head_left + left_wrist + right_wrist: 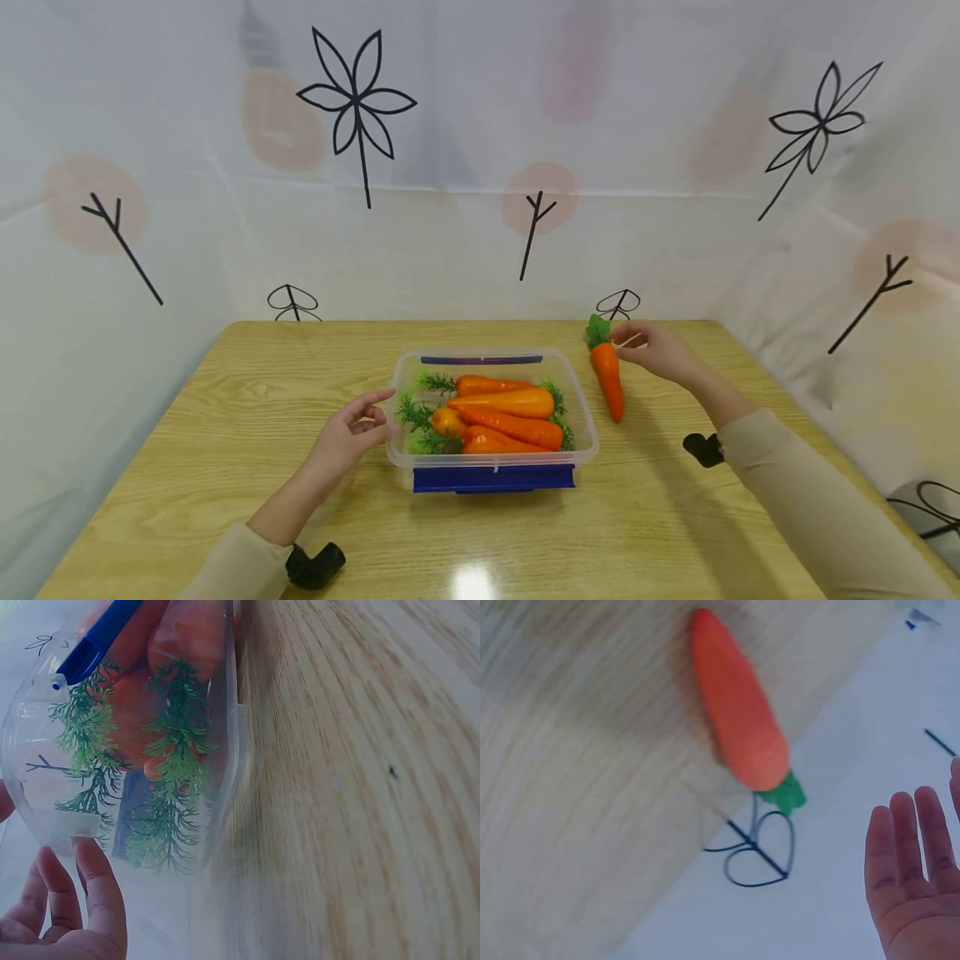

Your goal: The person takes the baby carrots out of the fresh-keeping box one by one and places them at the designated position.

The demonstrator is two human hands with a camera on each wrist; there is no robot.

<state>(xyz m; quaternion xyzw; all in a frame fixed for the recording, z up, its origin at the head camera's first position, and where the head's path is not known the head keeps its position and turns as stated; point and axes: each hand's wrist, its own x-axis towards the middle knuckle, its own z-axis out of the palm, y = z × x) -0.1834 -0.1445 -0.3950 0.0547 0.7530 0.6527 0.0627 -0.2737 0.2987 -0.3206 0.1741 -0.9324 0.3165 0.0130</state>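
A clear plastic box [588,429] with blue clips stands on the table, several orange carrots [513,403] with feathery green tops lying inside. At the box's left end is my left hand [352,429], thumb and fingers apart and loosely bent, fingertips right at the rim. The left wrist view shows its fingers [101,889] against the clear end wall. To the right of the box lies a single carrot [608,382] with a leafy green top, pointing toward me. My right hand [656,352] is just right of that top, holding nothing; in the right wrist view its fingers [906,840] look straight.
The wooden table [247,400] ends at a pale cloth backdrop [450,250] with drawn plants, which also hangs at both sides. A blue clip flap [493,478] hangs down the box's front. Black wrist-worn pieces [315,567] sit at both sleeves.
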